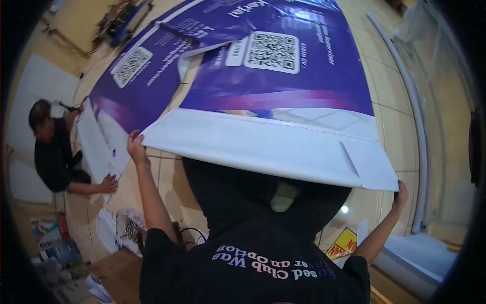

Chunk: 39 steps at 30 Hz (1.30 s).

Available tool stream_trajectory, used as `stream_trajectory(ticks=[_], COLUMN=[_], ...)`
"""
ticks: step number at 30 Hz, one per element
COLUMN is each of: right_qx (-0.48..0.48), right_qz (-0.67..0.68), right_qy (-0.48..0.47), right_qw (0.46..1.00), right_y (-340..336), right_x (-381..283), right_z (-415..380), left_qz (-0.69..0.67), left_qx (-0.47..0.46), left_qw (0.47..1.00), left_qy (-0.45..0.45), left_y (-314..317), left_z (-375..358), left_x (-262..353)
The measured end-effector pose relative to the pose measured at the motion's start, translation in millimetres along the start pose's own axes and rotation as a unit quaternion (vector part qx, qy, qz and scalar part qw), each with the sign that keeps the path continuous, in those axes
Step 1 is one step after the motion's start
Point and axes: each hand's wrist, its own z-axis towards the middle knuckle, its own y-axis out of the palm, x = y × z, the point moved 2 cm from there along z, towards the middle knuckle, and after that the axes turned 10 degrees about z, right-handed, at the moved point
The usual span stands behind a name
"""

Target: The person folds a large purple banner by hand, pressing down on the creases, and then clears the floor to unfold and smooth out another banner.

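A large purple printed banner (283,91) with a QR code stretches forward from me over the tiled floor. Its near end is a wide white band (253,139), folded over and raised above my lap. My left hand (136,147) grips the left corner of this band, thumb and fingers closed on the edge. At the opposite corner, my right hand (401,192) is closed on the band too, its fingertips partly hidden. Between my hands the band's near edge sags slightly, with a flap-like crease near the right end.
To the left, a co-worker (53,152) in black has both hands on a second purple banner (136,93). A long grey tube (410,111) lies along the right wall. A yellow sign (344,244) is near my right forearm; a machine (121,23) stands far left.
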Motion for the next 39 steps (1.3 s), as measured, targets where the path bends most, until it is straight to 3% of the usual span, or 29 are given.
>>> stream_trajectory(ticks=[3,4,6,7,8,9,10,11,13,15,17,19,20,21,22,24,25,26,27,30,33,34,35,36,39], right_qx=[-0.047,-0.082,-0.135,-0.153,-0.140,-0.173,-0.208,-0.198,-0.170,-0.137,-0.130,-0.121,-0.122,-0.153,-0.186,-0.163,-0.120,-0.199,-0.182,-0.171,-0.172,-0.125,-0.118,-0.106,-0.106], right_qz=[-0.064,0.002,0.084,0.098,0.094,0.039,-0.017,-0.026,-0.201,-0.333,-0.334,-0.127,-0.130,-0.112,-0.091,-0.240,-0.290,-0.256,-0.177,-0.147,-0.284,-0.360,-0.384,-0.407,-0.383], right_qy=[0.042,0.058,0.085,0.102,0.102,0.089,0.075,0.077,0.013,-0.049,-0.072,-0.124,-0.121,-0.044,0.033,0.154,0.130,0.170,0.205,0.163,0.101,0.041,-0.003,-0.045,-0.073], right_qw=[0.996,0.995,0.984,0.978,0.980,0.980,0.975,0.977,0.965,0.932,0.931,0.977,0.976,0.981,0.978,0.945,0.940,0.931,0.945,0.961,0.938,0.924,0.916,0.906,0.915], right_y=[7.3,7.1,25.0,42.0,56.2,72.5,85.5,89.9,97.5,117.7,153.6,202.0,207.6,215.3,221.9,218.2,224.5,211.3,217.8,146.9,142.5,157.1,164.1,165.7,170.5], right_x=[-15.6,-13.3,-28.6,-42.8,-52.8,-61.6,-68.2,-71.2,-76.8,-82.9,-91.5,-83.9,-74.9,-56.6,-32.1,19.1,37.6,63.8,69.0,116.8,106.7,102.3,105.1,108.1,101.1], right_z=[17.8,26.5,31.6,25.4,22.7,22.2,30.6,46.2,82.1,125.6,159.9,173.8,188.7,201.7,217.3,230.6,216.1,222.6,200.2,216.1,199.8,190.7,185.2,184.1,204.0], left_qz=[0.084,0.130,0.014,0.091,-0.085,-0.109,-0.040,0.029,0.068,0.248,0.182,0.166,0.148,0.152,0.120,0.131,0.174,0.200,0.226,0.262,0.291,0.315,0.355,0.361,0.403], left_qx=[-0.024,-0.057,-0.130,-0.167,-0.272,-0.261,-0.258,-0.255,-0.252,-0.253,-0.173,-0.209,-0.239,-0.238,-0.279,-0.376,-0.431,-0.444,-0.452,-0.389,-0.285,-0.263,-0.269,-0.258,-0.270], left_qw=[0.996,0.990,0.991,0.977,0.958,0.958,0.965,0.966,0.965,0.934,0.966,0.961,0.956,0.956,0.953,0.906,0.862,0.837,0.809,0.858,0.900,0.901,0.893,0.895,0.874], left_qy=[0.018,0.003,-0.015,0.101,-0.017,-0.051,-0.012,0.025,0.028,0.051,0.065,0.072,0.085,0.082,0.000,-0.142,-0.203,-0.251,-0.299,-0.209,-0.154,-0.143,-0.056,-0.042,-0.021], left_y=[18.2,32.3,60.0,67.3,68.1,80.9,91.4,100.3,124.4,147.5,191.4,230.9,247.0,259.7,272.3,270.4,260.2,246.0,227.4,205.6,213.5,214.4,219.6,227.8,235.6], left_z=[58.6,55.8,69.2,75.7,107.0,104.6,114.3,126.6,155.8,198.5,213.3,228.5,233.2,232.9,223.8,211.2,204.2,198.0,192.3,150.5,140.0,148.4,144.1,137.1,147.4], left_x=[-33.7,-15.0,-10.7,-10.8,-28.3,-12.1,-6.1,-5.5,-3.4,1.9,10.0,13.2,13.3,7.6,-1.8,-35.4,-60.5,-87.4,-110.5,-111.6,-97.5,-108.5,-108.3,-104.4,-120.4])
